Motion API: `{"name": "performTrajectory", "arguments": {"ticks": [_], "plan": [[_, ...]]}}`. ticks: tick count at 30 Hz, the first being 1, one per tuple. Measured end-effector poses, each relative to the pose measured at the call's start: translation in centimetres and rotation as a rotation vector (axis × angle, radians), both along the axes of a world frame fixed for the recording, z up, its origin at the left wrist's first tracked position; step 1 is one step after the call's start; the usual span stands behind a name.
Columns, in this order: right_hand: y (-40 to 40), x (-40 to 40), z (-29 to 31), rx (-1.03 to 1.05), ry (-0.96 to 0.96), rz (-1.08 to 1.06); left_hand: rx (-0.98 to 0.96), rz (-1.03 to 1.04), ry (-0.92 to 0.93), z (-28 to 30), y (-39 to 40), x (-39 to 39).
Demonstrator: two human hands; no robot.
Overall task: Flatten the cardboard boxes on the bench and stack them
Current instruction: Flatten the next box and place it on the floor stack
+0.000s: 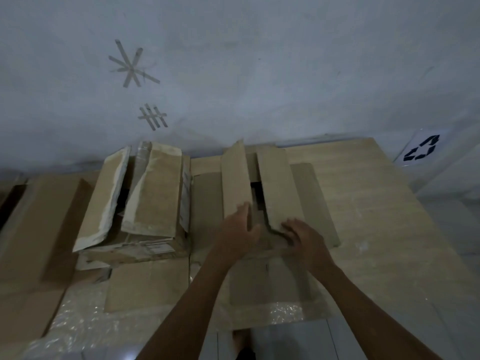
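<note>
A brown cardboard box [306,203] stands on the wooden bench [384,203] right of centre, its two long top flaps partly raised with a dark gap between them. My left hand [240,229] lies with relaxed fingers against the near end of the left flap [235,183]. My right hand [302,237] has its fingers curled under the near edge of the right flap [275,185]. A second, torn box [145,203] with white ragged flaps stands just to the left, its top half open. A third box [44,229] lies at the far left.
Flat cardboard sheets [148,287] and bubble wrap [85,323] cover the bench's front. A white wall with tape marks [132,64] rises directly behind. A recycling-symbol sign [422,149] is at the right, beyond the bench's edge. Pale floor tiles [298,341] show below.
</note>
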State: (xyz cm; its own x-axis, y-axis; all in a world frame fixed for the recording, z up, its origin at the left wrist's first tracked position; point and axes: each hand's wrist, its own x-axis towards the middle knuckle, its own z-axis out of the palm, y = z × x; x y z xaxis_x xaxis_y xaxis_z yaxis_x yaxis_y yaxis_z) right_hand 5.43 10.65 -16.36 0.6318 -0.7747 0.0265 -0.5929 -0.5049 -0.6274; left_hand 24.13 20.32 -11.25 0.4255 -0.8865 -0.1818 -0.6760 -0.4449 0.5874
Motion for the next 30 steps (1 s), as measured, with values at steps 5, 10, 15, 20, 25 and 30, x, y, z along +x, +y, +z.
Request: {"name": "performTrajectory", "arguments": {"ticks": [5,10,15,20,25,30], "plan": [[0.5,-1.3,1.9,0.212,-0.449,-0.728,-0.228,0.254,0.083,0.7,4.3,3.6],[-2.1,-3.1,-2.0,0.766,-0.701,-1.169,-0.336,0.664,0.223,-1.8,7.8,4.2],[-3.3,-4.4,-2.6,0.807,-0.418,-1.13,-0.214,0.828,0.488,-7.5,7.6,4.0],[-4.5,-5.2,-0.6,-0.008,-0.091,-0.868,-0.001,0.663,0.17,-6.4,4.2,3.1],[-6.6,-3.1,-1.5,-0.147,0.156,-0.198,0.01,0.041,-0.516,-5.6,1.2,1.4],[-8.3,-2.4,-1.2,0.059,0.209,-0.222,0.049,-0.083,-0.301,-6.9,-2.7,0.6]]}}
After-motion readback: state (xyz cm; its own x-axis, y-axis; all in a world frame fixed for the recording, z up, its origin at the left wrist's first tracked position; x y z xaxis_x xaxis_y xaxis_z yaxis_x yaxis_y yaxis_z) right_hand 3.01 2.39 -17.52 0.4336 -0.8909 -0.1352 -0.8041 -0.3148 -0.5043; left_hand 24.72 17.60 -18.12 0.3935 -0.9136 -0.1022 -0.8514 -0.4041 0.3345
